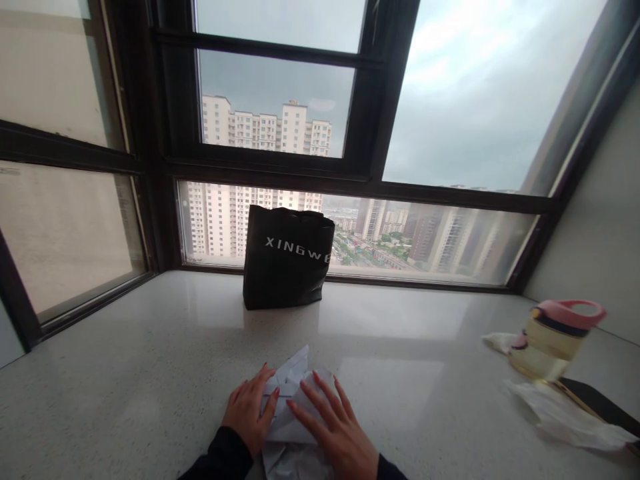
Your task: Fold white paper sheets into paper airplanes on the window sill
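A piece of folded white paper point(291, 427) lies on the speckled white windowsill counter, its pointed tip toward the window. My left hand point(250, 410) rests on its left side, fingers stretched forward and thumb lying on the paper. Across its right side my right hand point(334, 420) lies with fingers spread, pressing on the sheet. Both hands lie on top of the paper rather than gripping it. More creased paper shows nearer to me, between the wrists; my hands cover part of the folds.
A black bag point(287, 267) with white lettering stands by the window point(370, 173). On the right are a bottle with a pink lid point(550, 340), a crumpled white tissue point(570, 417) and a dark flat object point(603, 403) beside it.
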A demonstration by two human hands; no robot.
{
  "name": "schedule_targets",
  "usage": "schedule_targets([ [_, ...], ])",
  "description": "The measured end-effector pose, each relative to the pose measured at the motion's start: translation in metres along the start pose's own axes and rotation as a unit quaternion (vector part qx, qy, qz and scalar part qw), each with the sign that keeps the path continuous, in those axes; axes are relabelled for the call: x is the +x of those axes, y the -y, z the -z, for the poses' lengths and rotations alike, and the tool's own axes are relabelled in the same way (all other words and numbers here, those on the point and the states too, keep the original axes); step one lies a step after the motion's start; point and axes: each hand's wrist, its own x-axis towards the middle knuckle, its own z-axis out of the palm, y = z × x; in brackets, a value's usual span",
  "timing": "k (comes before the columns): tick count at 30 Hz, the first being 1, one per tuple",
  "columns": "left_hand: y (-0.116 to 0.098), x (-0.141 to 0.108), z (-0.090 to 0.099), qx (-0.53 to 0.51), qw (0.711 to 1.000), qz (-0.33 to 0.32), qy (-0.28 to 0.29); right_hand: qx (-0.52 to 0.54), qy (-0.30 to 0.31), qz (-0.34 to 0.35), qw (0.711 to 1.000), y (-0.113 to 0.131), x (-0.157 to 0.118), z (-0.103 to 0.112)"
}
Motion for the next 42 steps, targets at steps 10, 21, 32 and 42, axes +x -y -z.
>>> schedule_targets([
  [10,-0.014,-0.002,0.001,-0.253,0.965,-0.061,-0.033,0.155,0.096,-0.205,0.962,-0.018,0.003,-0.015],
  [21,-0.019,0.013,0.022,-0.520,0.825,0.201,-0.085,0.375,-0.160,-0.290,0.866,-0.015,-0.002,0.000],
  [32,-0.006,0.005,0.008,-0.318,0.944,0.035,-0.078,0.430,-0.188,-0.358,0.807,-0.012,0.006,-0.006],
  [42,-0.002,0.002,0.001,-0.231,0.971,-0.034,-0.051,0.462,-0.206,-0.386,0.771,-0.018,0.004,-0.010],
])
